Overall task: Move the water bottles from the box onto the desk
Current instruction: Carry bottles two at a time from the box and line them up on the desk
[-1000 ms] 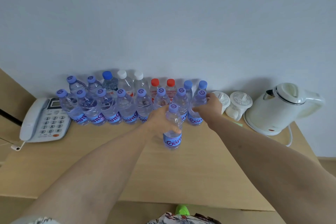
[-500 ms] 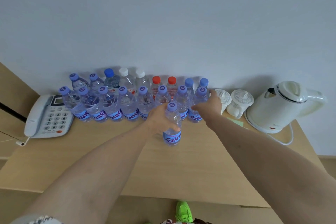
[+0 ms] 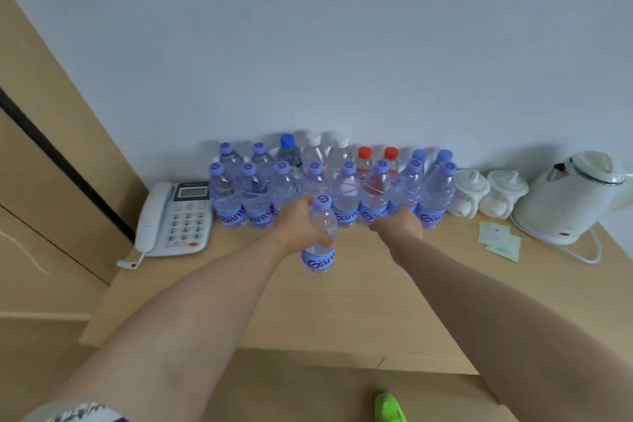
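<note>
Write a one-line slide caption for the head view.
Left hand grips a water bottle upright before the bottle rows on the desk; right hand reaches toward them.

clear glossy plastic bottles point(image 3: 346, 195), matt wood-look desk point(image 3: 342, 312), glossy white plastic kettle point(image 3: 565, 202)

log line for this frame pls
left hand: grips bottle upright on desk | right hand: at front-row bottles, grip unclear | box: not visible

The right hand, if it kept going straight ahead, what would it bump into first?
Probably the front row of water bottles. The right hand points toward the wall and already sits at their bases, maybe touching one; depth is hard to judge.
</note>
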